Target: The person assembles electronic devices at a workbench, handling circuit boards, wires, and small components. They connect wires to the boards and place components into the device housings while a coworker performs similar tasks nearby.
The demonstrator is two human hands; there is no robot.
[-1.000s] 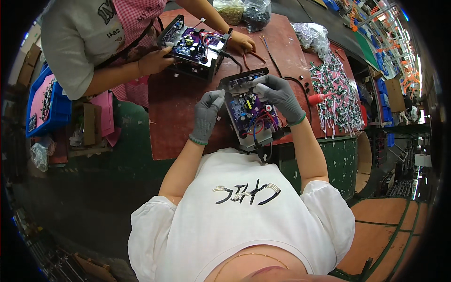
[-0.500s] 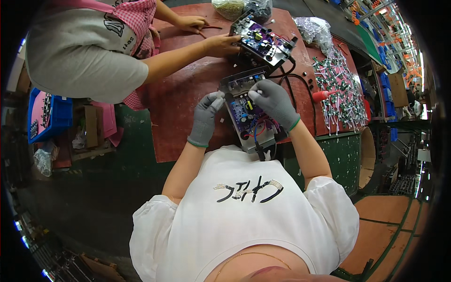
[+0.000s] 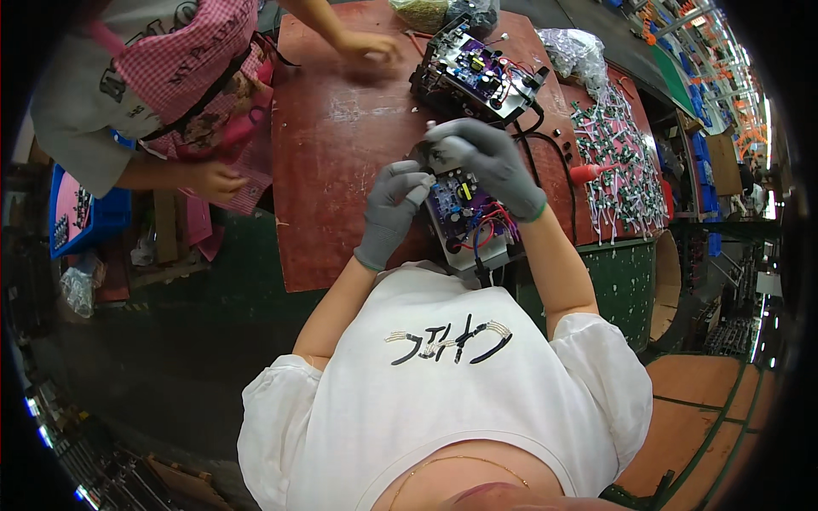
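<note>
A metal chassis with a purple circuit board [image 3: 464, 209] lies close in front of me, with red and blue wires and a black lead at its near end. My left hand [image 3: 394, 213], in a grey glove, is at its left edge with the fingers curled together; whether they grip the edge is hard to see. Over the far end, my gloved right hand [image 3: 494, 166] has its fingers drawn together in a pinch, partly smeared by motion. What lies in them cannot be made out. The right hand covers the far part of the chassis.
Beyond my hands stands a second open unit [image 3: 481, 72] with black cables. A co-worker's hand [image 3: 371, 49] is over the red table [image 3: 332, 153]; the other hand [image 3: 220, 183] hangs by the apron. Many small wired parts [image 3: 609, 157] and a red bottle [image 3: 585, 174] lie right.
The co-worker's hand has let go of the second unit and drawn back left. The near chassis and my left hand have shifted slightly right. My right hand has moved farther away over the chassis.
</note>
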